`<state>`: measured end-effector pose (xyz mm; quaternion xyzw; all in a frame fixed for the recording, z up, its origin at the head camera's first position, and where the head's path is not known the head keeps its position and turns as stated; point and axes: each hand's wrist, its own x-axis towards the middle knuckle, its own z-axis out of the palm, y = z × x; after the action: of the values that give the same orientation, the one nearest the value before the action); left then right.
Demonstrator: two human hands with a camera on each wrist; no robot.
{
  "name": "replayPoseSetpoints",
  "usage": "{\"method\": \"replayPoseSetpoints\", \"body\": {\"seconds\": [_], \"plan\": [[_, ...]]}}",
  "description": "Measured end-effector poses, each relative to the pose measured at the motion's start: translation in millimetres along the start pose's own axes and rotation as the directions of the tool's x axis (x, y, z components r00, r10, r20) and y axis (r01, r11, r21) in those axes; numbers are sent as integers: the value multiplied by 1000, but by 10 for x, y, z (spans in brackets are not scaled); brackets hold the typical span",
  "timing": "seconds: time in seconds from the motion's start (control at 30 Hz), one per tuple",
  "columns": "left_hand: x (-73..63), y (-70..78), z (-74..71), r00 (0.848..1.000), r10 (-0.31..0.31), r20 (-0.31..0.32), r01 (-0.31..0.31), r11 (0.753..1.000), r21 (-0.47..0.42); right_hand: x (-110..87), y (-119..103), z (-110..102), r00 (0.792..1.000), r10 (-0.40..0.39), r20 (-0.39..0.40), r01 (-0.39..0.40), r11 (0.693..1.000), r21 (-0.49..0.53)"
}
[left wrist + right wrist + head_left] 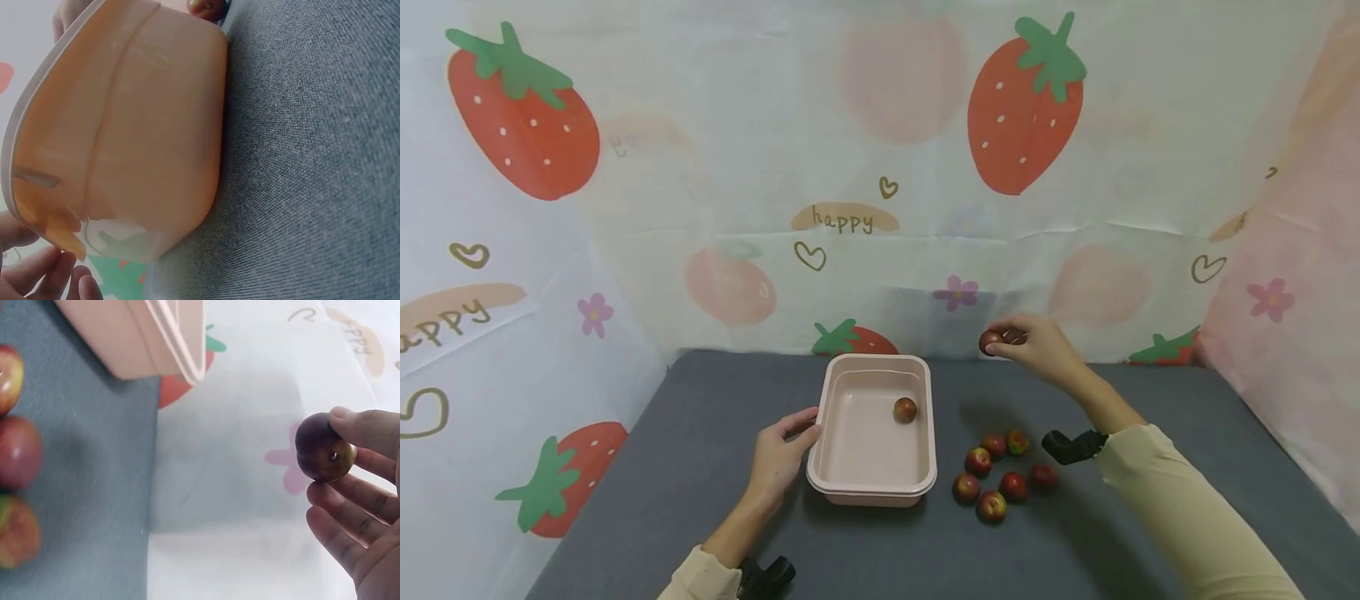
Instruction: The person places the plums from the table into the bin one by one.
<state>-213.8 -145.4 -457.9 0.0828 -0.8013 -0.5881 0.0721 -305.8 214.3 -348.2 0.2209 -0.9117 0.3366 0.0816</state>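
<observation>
A pale pink plastic box stands on the table with one plum inside, toward its right wall. My left hand grips the box's left rim, and in the left wrist view its thumb and fingers are at the rim. Raised above the table's far edge, right of the box, my right hand pinches a dark red plum between thumb and fingers. Several red and yellowish plums lie loose on the table below it.
Dark grey cloth covers the table. Behind it hangs a pale curtain printed with strawberries and hearts, with similar panels at both sides. A black wrist mount sits below my right wrist, near the loose plums.
</observation>
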Motion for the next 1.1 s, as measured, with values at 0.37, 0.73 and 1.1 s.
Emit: {"method": "replayPoseSetpoints", "body": {"seconds": [0.37,0.73,1.1], "plan": [[6,-4,6,1000,-11,-5,11,1000,13,290,-225,243,997,-71,11,72,997,-14],[6,-2,-9,1000,6,3,-6,1000,-5,484,-405,466,990,-125,71,126,992,-15],[-12,9,-16,999,33,5,-33,999,-19,609,-587,729,984,-86,157,79,996,49]]}}
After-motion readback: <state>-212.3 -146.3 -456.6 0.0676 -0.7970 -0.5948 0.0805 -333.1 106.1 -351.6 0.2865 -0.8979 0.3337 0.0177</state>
